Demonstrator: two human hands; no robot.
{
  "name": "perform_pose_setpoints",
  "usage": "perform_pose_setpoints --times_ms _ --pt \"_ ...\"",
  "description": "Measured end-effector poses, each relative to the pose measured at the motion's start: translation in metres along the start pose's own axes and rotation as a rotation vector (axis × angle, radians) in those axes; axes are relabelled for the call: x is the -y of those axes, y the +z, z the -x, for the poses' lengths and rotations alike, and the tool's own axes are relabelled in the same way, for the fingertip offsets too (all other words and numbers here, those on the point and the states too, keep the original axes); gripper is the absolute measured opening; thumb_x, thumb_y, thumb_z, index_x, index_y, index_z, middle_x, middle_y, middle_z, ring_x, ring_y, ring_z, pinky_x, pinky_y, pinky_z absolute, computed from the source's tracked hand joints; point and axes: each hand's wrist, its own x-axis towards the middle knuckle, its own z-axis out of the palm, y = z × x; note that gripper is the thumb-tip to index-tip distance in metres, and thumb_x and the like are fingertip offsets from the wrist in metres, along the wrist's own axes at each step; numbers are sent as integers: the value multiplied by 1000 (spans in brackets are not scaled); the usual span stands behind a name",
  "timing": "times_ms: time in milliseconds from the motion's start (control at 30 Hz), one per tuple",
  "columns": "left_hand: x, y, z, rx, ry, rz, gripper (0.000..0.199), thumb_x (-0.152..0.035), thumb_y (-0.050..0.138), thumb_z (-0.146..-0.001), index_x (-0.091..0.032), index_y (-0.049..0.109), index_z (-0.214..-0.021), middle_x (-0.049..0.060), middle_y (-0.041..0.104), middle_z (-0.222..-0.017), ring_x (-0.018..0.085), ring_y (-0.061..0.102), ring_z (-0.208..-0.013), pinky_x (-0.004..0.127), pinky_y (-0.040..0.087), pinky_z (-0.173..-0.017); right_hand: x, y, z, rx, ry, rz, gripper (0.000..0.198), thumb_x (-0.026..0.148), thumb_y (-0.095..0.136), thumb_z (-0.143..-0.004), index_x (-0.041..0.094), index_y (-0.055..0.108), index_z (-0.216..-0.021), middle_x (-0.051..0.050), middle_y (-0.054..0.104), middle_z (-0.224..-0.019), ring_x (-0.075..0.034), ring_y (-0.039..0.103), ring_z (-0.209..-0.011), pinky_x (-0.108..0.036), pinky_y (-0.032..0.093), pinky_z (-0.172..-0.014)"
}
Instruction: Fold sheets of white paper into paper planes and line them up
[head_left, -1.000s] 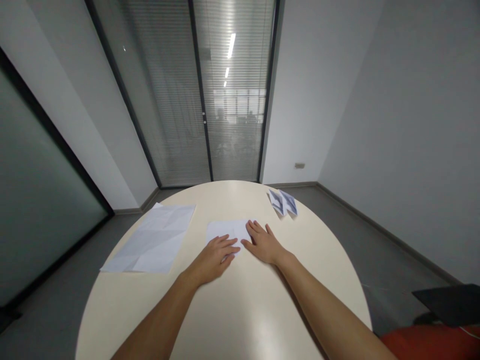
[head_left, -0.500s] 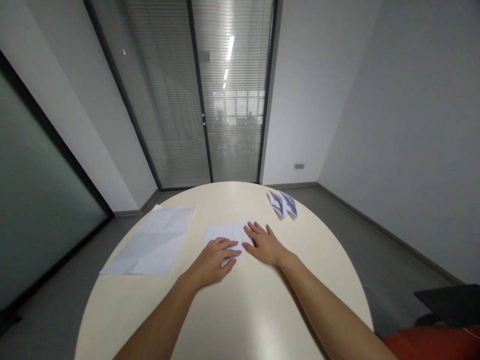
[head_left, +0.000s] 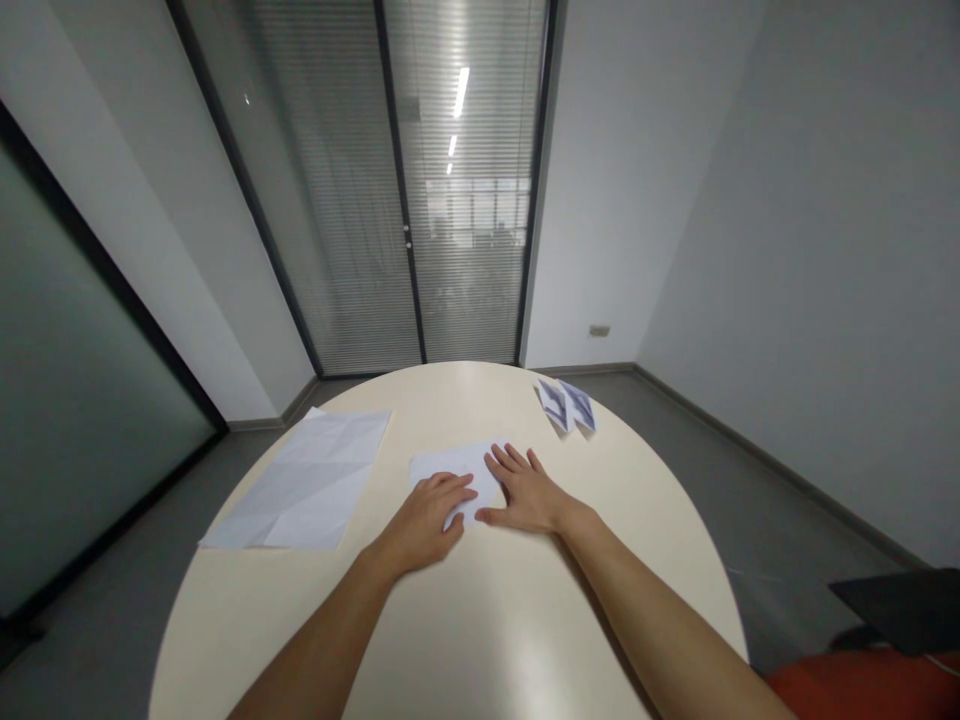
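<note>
A small sheet of white paper [head_left: 450, 462] lies flat on the round table, partly covered by both hands. My left hand [head_left: 433, 518] rests on its lower left part, fingers pointing right and thumb apart, with nothing gripped. On the right edge of the paper lies my right hand [head_left: 525, 492], its fingers spread and its thumb stretched to the left. Some of the paper's near edge shows between the two thumbs.
The cream round table [head_left: 465, 640] fills the lower middle. A large creased white sheet [head_left: 307, 480] lies at its left. Folded printed paper pieces [head_left: 566, 406] stand near the far right edge. A red seat [head_left: 862, 688] and a dark flat object [head_left: 900, 610] are at lower right.
My right thumb has swung down and left, away from the fingers. The left fingers have shifted slightly, and more of the paper shows between the hands.
</note>
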Motion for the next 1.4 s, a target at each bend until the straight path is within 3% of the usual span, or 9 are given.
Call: perform_pose_setpoints --times_ms 433,967,1167,1400 --pt "-3 -2 -2 51 -65 -103 52 -17 54 -89 -25 58 -139 5 50 -154 29 45 -137 52 38 -111 2 0 1 15 -10 8 116 86 52 -77 14 19 -161 -17 9 -167 -39 1 -155 -61 -1 -123" --pt "-5 -3 -3 96 -123 -130 58 -22 54 -88 -22 53 -145 6 45 -157 30 38 -142 50 33 -117 3 -4 4 -6 -7 -22 96 81 44 -86 23 27 -160 -12 15 -168 -36 7 -155 -63 1 -122" --pt "-3 -2 -1 94 -111 -122 60 -20 54 -86 -24 51 -146 4 44 -158 30 38 -141 50 34 -116 -4 -3 1 -118 -9 -7 62 55 43 -99 23 45 -152 -11 35 -162 -35 26 -151 -63 12 -121" --pt "-2 -1 1 79 -97 -102 60 -20 54 -86 -24 52 -146 5 45 -158 31 40 -139 52 35 -114 -11 -4 -2 -277 43 54 42 36 47 -98 27 64 -135 -9 54 -149 -33 42 -141 -61 22 -117"
